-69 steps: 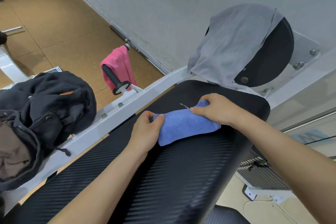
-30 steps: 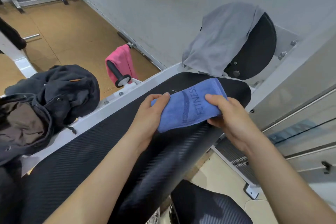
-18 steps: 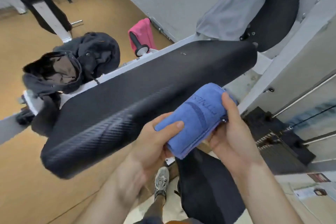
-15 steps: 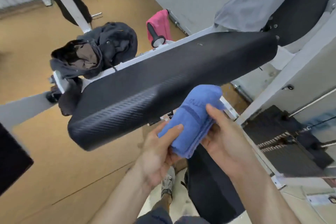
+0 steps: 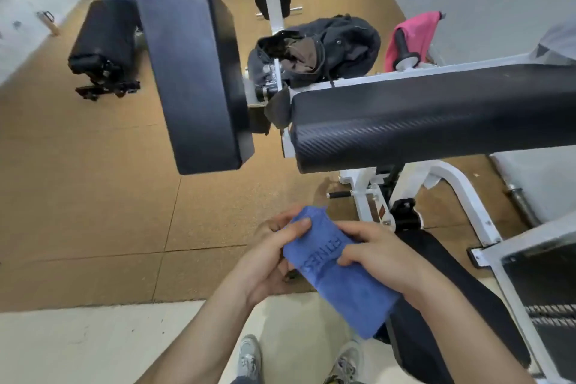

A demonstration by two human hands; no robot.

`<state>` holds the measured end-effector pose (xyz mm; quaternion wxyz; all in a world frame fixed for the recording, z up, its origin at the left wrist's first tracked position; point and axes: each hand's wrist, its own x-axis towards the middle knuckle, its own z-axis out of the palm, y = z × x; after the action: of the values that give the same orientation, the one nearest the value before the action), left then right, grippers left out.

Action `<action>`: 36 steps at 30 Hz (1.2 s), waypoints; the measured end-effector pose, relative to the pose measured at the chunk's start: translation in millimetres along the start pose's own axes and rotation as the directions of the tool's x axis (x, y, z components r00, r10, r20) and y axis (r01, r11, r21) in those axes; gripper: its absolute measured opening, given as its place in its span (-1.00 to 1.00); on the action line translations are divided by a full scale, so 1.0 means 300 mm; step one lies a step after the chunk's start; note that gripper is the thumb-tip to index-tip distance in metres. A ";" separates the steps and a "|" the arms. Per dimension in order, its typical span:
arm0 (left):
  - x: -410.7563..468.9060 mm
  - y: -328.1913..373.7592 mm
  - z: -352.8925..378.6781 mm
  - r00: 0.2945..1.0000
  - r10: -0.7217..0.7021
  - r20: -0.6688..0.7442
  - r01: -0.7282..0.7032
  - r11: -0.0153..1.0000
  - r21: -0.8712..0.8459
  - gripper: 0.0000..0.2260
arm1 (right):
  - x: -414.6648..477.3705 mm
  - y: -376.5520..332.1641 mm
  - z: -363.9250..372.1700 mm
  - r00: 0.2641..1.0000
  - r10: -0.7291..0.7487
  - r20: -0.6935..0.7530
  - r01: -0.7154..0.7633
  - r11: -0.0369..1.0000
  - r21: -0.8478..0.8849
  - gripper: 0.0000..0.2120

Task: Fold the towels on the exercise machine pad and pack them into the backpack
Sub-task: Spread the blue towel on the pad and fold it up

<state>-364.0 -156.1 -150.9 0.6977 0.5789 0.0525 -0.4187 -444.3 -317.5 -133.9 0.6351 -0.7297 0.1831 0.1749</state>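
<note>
Head view: a folded blue towel (image 5: 338, 277) is being held low in front of the body, above the floor and well apart from the pad (image 5: 436, 115) — it is being gripped at its upper end by the left hand (image 5: 268, 259), thumb curled over the top, and pinched at mid-length by the right hand (image 5: 381, 256). The backpack (image 5: 339, 47) is being propped open on the white frame behind the pad's left end, and a pink towel (image 5: 413, 29) is being left draped over a handle by the wall — just right of the backpack.
</note>
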 end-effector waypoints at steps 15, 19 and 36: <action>-0.241 0.310 -0.990 0.962 0.188 -0.200 -0.106 0.926 0.363 -0.64 | 0.326 -0.388 0.875 0.986 -0.138 0.090 0.151 0.977 -0.150 -0.57; -0.271 0.457 -1.141 0.932 0.312 -0.186 -0.231 0.904 0.360 -0.83 | 0.421 -0.555 1.001 0.982 -0.158 -0.105 0.170 0.979 0.109 -0.80; 0.254 0.770 -1.238 0.984 0.116 -0.137 -0.099 0.987 0.124 -0.94 | 1.053 -0.762 0.980 0.801 0.006 -0.599 0.405 0.731 0.550 -0.59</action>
<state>-13.1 115.6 -137.5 0.6788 0.6494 0.0469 -0.3397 -63.7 -11.7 -129.5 0.7810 -0.4944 0.3272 -0.1964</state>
